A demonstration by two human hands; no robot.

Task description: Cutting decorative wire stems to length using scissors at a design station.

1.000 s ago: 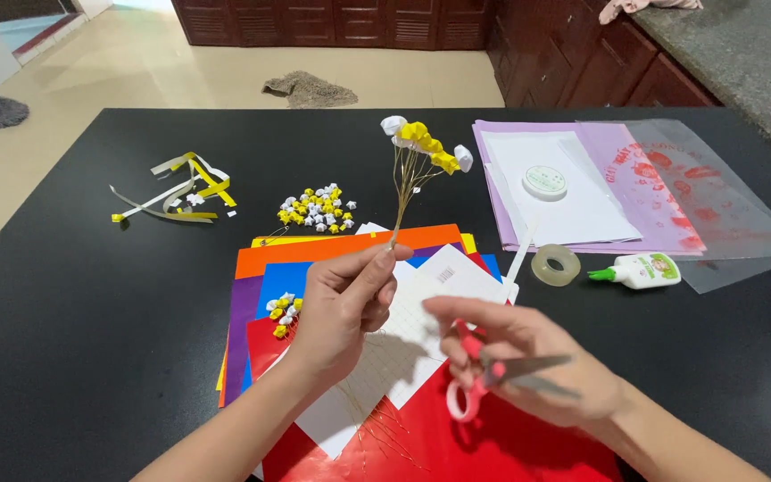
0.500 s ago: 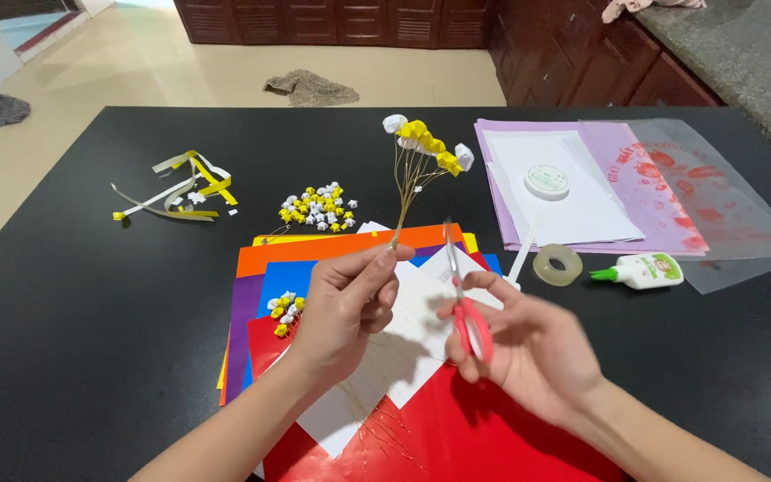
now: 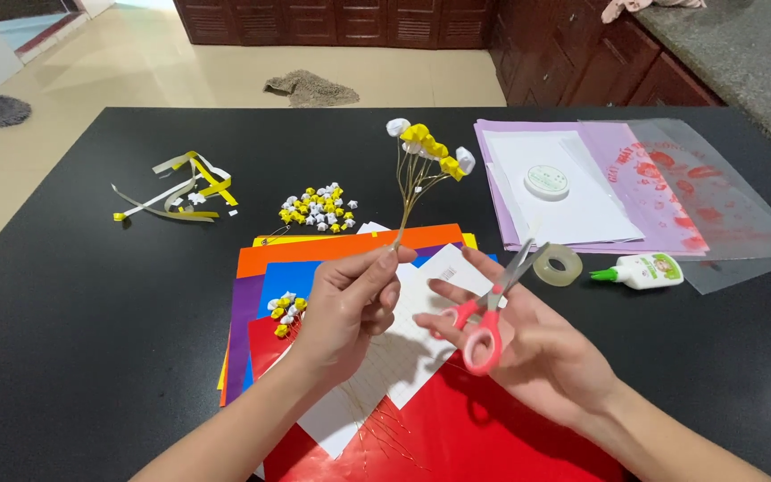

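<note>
Since the earlier frame the right hand (image 3: 537, 353) has turned the scissors (image 3: 493, 308) so the blades now slant up toward one o'clock, the red handles low over the palm; its fingers are spread and loosely hooked through the loops, blades closed as far as can be seen. The left hand (image 3: 345, 308) has stayed put, thumb and forefinger pinched together on the lower end of the wire sprig (image 3: 417, 174).

Nearest, under both hands, lie a red sheet (image 3: 484, 437) and a white paper (image 3: 421, 344), with thin wires across it. At nine o'clock of the left hand a small cluster of paper stars (image 3: 284, 312) rests on the stack of coloured sheets (image 3: 332, 254).

The sprig's long axis runs from the pinch up toward one o'clock, its yellow and white stars at the far end.

At three o'clock sit a tape roll (image 3: 557, 265) and a glue bottle (image 3: 640, 270). Farther off on the black worktop (image 3: 73, 321): a star pile (image 3: 319, 207), paper strips (image 3: 180, 186), lilac paper (image 3: 573, 183) with a round spool (image 3: 547, 181).
</note>
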